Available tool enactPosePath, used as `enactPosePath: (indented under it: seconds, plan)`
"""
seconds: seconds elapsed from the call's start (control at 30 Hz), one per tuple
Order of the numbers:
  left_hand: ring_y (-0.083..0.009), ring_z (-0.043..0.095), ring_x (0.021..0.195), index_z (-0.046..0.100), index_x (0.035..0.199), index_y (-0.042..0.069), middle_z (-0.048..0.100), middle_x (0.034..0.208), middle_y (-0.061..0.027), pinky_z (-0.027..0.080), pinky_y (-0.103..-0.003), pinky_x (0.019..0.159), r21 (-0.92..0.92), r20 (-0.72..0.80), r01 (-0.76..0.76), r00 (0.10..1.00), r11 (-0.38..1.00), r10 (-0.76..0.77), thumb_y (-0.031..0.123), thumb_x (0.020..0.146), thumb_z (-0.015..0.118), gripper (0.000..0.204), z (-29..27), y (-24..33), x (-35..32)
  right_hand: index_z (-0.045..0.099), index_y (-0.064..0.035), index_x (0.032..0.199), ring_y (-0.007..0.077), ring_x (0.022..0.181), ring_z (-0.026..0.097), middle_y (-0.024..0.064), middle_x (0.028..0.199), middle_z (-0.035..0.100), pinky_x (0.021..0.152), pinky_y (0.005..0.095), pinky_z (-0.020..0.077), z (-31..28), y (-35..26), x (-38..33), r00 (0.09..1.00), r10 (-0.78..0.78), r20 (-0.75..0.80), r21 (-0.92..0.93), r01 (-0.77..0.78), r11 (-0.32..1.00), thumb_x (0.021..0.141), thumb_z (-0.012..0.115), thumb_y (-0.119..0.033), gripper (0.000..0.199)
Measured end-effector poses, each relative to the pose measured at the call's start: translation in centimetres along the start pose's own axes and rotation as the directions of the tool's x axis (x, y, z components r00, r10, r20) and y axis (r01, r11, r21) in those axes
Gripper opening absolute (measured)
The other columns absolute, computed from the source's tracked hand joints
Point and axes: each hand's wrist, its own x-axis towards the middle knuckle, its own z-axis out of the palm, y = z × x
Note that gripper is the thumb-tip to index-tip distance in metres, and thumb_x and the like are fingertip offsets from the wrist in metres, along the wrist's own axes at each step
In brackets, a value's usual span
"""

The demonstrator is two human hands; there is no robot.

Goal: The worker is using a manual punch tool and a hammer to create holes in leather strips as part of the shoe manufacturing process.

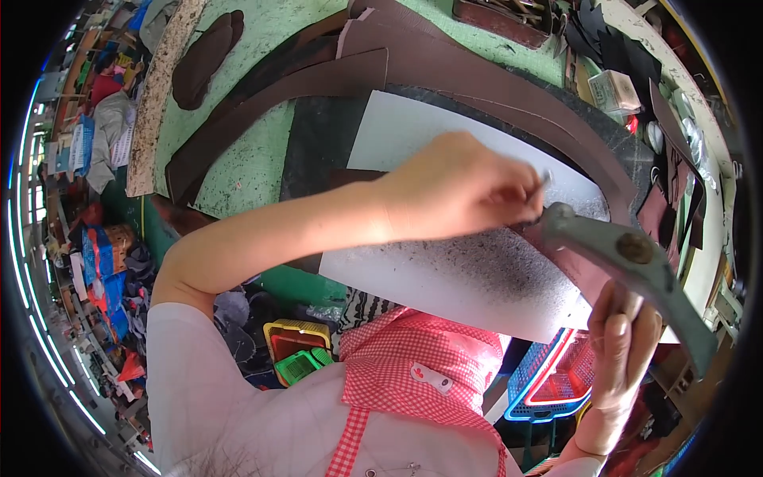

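My left hand (469, 187) is closed, its fingertips pinching a small metal punch (547, 176); only the top end shows above the fingers. Below it, a brown leather piece (560, 266) lies on a white board (389, 266) sprinkled with dark specks. My right hand (624, 338) grips the wooden handle of a hammer. The hammer's long, curved grey metal head (668, 278) is raised beside the left fingertips, its blunt end close to them. From this view I cannot tell whether the hammer touches the punch.
Large brown leather strips (477, 71) curve behind the board across the green tabletop (246, 159). A stack of brown cut pieces (205, 63) lies at the far left. A tool tray (505, 24) stands at the back. Blue and red baskets (548, 381) sit below the front edge.
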Motion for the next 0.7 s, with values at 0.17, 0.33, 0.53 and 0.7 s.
enactPosePath:
  seconds: [0.17,0.33,0.53,0.7]
  plan:
    - [-0.018,0.071,0.08,0.064,0.096,0.001,0.07,0.086,-0.0085,0.055,-0.026,0.072,-0.175,0.046,0.025,0.999,0.984,-0.017,0.003,0.086,0.065,0.01,-0.3,-0.5,0.3,0.047,0.0049,0.091,0.0053,0.049,0.037,0.0034,0.067,0.045,0.046,0.0185,0.0347,-0.9,-1.6,1.5,0.991,-0.129,0.017,0.208,0.123,0.97,0.099,0.046,-0.045,0.05]
    - [-0.0172,0.071,0.079,0.065,0.096,0.003,0.07,0.084,-0.0084,0.055,-0.028,0.069,0.296,0.059,-0.189,0.982,0.936,0.179,0.006,0.085,0.067,0.012,-0.2,0.3,-0.5,0.049,0.0018,0.079,0.0105,0.051,0.045,0.0064,0.066,0.054,0.052,0.0209,0.0441,-1.4,-0.1,1.4,0.984,-0.18,0.001,0.52,0.153,0.84,0.095,0.058,-0.034,0.04]
    - [-0.0163,0.071,0.081,0.065,0.099,0.002,0.07,0.086,-0.0094,0.055,-0.026,0.073,-0.123,0.028,0.029,0.999,0.992,-0.025,0.007,0.086,0.066,0.013,-0.8,-0.6,-0.3,0.049,0.0035,0.111,0.0101,0.06,0.041,0.0043,0.071,0.047,0.054,0.0242,0.0309,0.9,-3.7,3.2,0.984,-0.145,0.107,0.288,0.109,0.952,0.097,0.051,-0.037,0.043]
    - [-0.0177,0.07,0.079,0.065,0.098,0.004,0.07,0.086,-0.0076,0.055,-0.027,0.072,-0.158,0.021,-0.009,1.0,0.987,0.013,0.009,0.087,0.065,0.012,-0.7,-0.7,-0.5,0.06,0.0024,0.091,0.0165,0.078,0.065,0.0128,0.082,0.065,0.069,0.0244,0.0524,-2.7,-2.7,8.9,0.298,-0.343,0.891,0.44,-0.384,0.812,0.079,0.073,-0.003,0.019]
